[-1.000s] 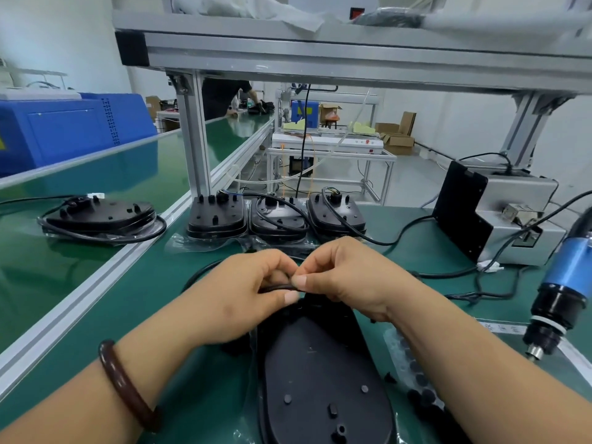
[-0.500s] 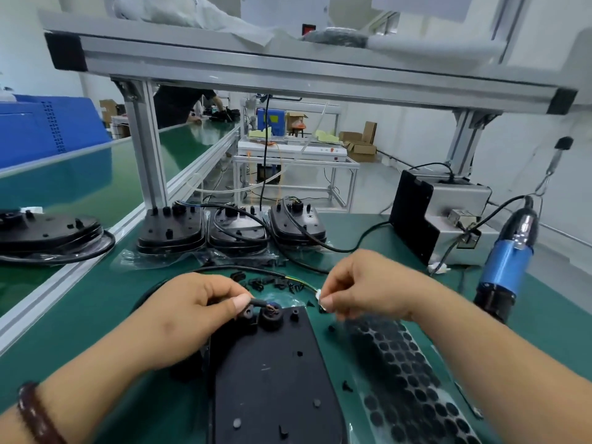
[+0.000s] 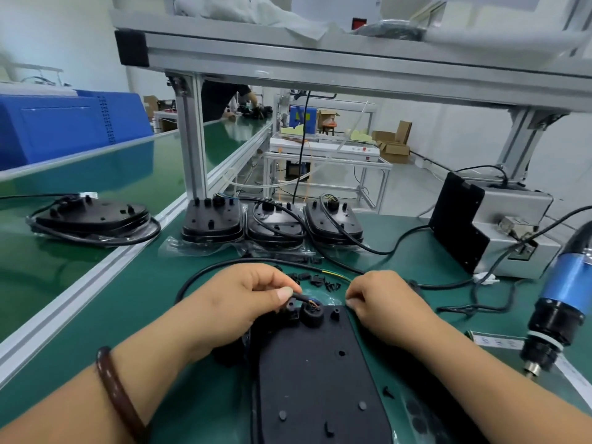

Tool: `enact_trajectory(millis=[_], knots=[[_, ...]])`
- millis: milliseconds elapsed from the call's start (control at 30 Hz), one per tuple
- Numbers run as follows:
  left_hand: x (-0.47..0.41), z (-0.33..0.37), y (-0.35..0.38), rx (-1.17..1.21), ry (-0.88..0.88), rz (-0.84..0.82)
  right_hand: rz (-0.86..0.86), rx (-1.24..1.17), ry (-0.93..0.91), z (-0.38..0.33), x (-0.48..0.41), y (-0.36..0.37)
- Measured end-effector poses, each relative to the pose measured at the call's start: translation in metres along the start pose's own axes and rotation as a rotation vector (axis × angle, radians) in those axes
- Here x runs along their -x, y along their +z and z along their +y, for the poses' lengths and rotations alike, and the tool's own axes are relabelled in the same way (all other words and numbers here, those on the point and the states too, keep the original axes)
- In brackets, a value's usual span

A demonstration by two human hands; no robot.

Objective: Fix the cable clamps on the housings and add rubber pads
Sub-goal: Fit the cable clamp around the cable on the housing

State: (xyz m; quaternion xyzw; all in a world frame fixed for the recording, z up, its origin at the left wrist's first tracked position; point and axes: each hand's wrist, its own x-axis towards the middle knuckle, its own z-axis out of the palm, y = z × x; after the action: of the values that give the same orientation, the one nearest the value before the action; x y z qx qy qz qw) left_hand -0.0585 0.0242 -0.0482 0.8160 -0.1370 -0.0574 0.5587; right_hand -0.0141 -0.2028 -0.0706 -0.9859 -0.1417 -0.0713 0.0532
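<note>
A black housing (image 3: 315,373) lies flat in front of me on the green mat. My left hand (image 3: 243,299) pinches the black cable (image 3: 224,262) right where it enters the round grommet (image 3: 312,314) at the housing's far end. My right hand (image 3: 381,299) sits at the housing's far right corner with fingers curled; what it pinches is too small to see. Several small black cable clamps (image 3: 315,280) lie loose just beyond my hands. A sheet of black rubber pads (image 3: 419,418) lies under my right forearm.
Three more housings (image 3: 272,224) with cables stand in a row at the back, another housing (image 3: 93,216) on the left conveyor. A blue electric screwdriver (image 3: 557,309) hangs at the right, a grey box (image 3: 499,225) behind it. An aluminium frame post (image 3: 192,139) rises at the back left.
My hands have parted: the right moved off the cable to the housing's right corner, while the left kept the cable at the grommet. The camera view shifted.
</note>
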Motion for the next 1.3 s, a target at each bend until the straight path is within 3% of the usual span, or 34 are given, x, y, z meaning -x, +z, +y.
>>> enact_trajectory(millis=[400,633,700,800,867,1300], knots=[[-0.002,0.002,0.000,0.068,-0.073,-0.018,-0.064,0.042,0.167,-0.014,0.002,-0.002],[-0.002,0.000,0.000,0.096,-0.069,0.013,-0.021,0.094,0.132,-0.016,0.006,-0.007],[-0.003,0.000,0.000,0.096,-0.068,0.018,0.099,-0.200,0.102,-0.016,0.009,-0.014],[-0.004,0.002,0.001,0.104,-0.072,0.017,0.243,-0.970,-0.052,-0.034,0.021,-0.028],[-0.004,0.003,0.002,0.116,-0.066,0.009,0.259,-1.115,-0.201,-0.051,0.029,-0.027],[-0.003,0.010,0.006,0.215,-0.093,0.032,0.377,-0.874,-0.233,-0.068,0.026,-0.010]])
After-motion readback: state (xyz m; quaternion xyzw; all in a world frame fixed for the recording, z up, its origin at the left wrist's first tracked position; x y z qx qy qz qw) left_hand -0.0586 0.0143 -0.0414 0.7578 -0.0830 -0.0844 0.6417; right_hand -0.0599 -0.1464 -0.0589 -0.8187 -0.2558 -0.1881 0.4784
